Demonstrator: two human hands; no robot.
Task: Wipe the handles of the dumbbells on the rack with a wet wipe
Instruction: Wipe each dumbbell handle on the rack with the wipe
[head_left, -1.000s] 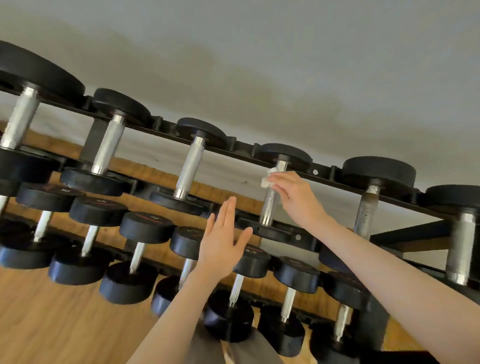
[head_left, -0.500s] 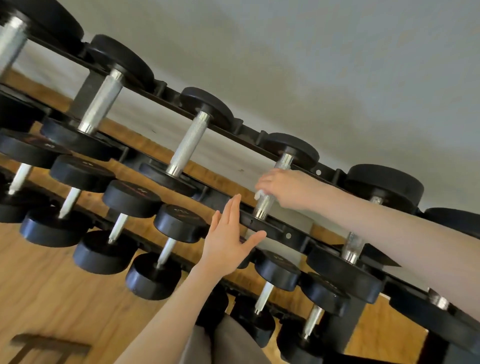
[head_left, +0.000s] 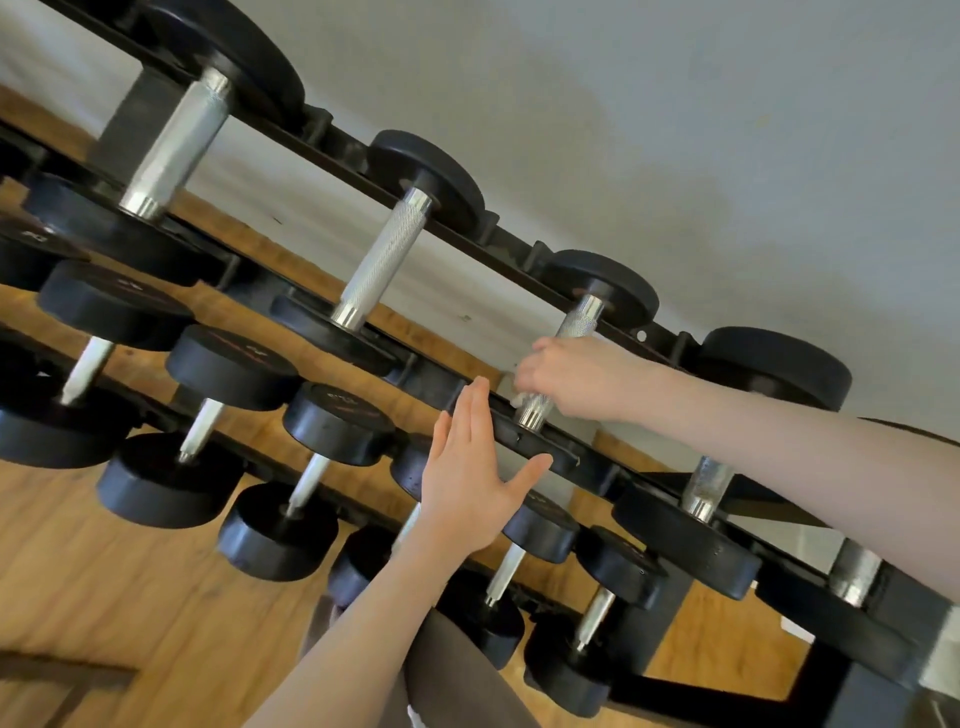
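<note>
Black tiered rack, black-headed dumbbells resting in rows across its rails, perhaps three tiers, wooden floor beneath

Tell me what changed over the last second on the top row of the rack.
The right hand, gripping the wet wipe round the dumbbell handle, slid down from the handle's upper end to near its lower end. The left hand stayed open and flat by the near weight head; contact is unclear. No dumbbell left its place; the camera tilted and moved closer.
</note>
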